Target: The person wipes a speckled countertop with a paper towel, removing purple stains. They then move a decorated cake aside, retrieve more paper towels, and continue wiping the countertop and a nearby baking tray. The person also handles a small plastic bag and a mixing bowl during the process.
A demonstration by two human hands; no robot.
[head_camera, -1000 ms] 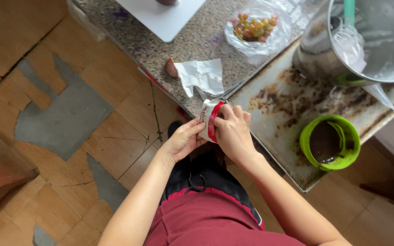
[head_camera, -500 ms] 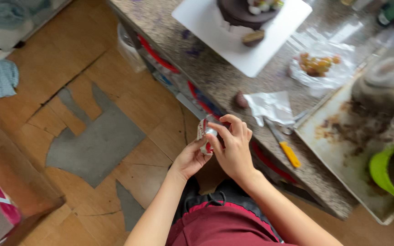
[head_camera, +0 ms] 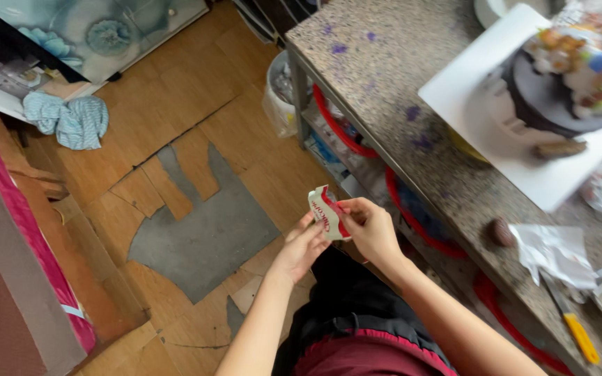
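Both my hands hold a small white and red wrapper [head_camera: 325, 211] in front of my body, above the worn wooden floor. My left hand [head_camera: 303, 245] supports it from below with the fingers curled under it. My right hand [head_camera: 371, 230] pinches its right side between thumb and fingers. What is inside the wrapper cannot be seen.
A speckled stone counter [head_camera: 384, 90] runs along the right. On it stand a white board [head_camera: 496, 132] with a dark decorated cake [head_camera: 566, 83], a small brown ball [head_camera: 502, 232], a crumpled white wrapper [head_camera: 552, 254] and a yellow-handled knife [head_camera: 574, 327]. Red hoops [head_camera: 412, 209] hang under the counter. A bin with a plastic liner [head_camera: 280, 97] stands by it.
The view has swung left and away from the counter. My hands have kept hold of the wrapper and lie farther from the counter edge; the tray and green bowl have left the view.
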